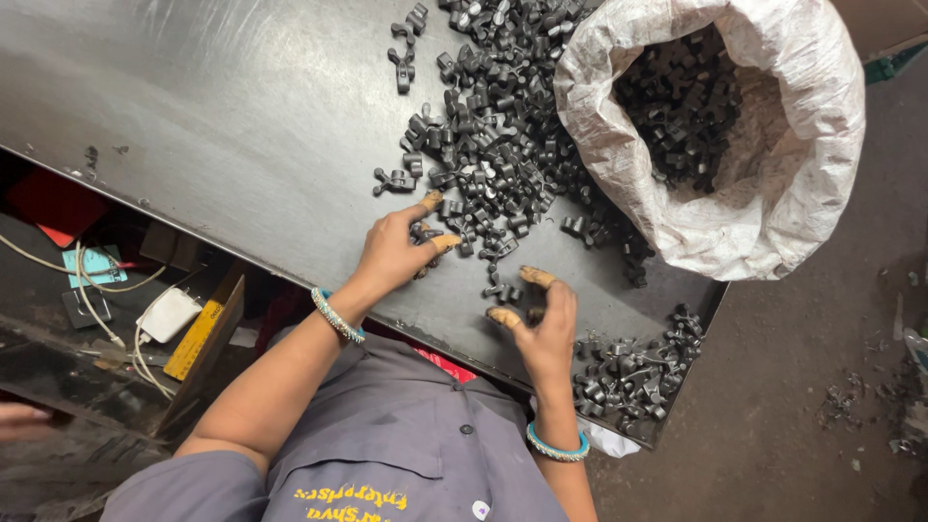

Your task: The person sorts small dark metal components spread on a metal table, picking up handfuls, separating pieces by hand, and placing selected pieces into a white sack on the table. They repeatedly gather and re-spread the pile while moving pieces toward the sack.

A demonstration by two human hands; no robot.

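The left hand [387, 253] lay at the near edge of the pile of dark metal parts [493, 145]. Its fingers were bent, and its taped forefinger and thumb were closed round one or two small pieces beneath the palm. The right hand [547, 333] was a little nearer and to the right, held just above the tabletop. Its wrapped thumb and forefinger curved toward each other, and a single dark piece [535, 314] sat between them. I could not tell whether they actually gripped it. Both wrists wore pale blue bangles, and the sleeves were grey.

The pile spread from the hands toward the far side of the grey metal table [193, 116], with a few strays lying apart to the left. On the right a white woven sack [773, 193] stood open at the table's edge, its mouth rolled back, with more of the same parts inside. A smaller heap of parts [628, 372] sat in the near right corner of the table, just beside the right hand.

Below the table's near edge, on the left, a lower shelf held a white charger block [169, 314], loose white cables and a yellow strip [193, 340].
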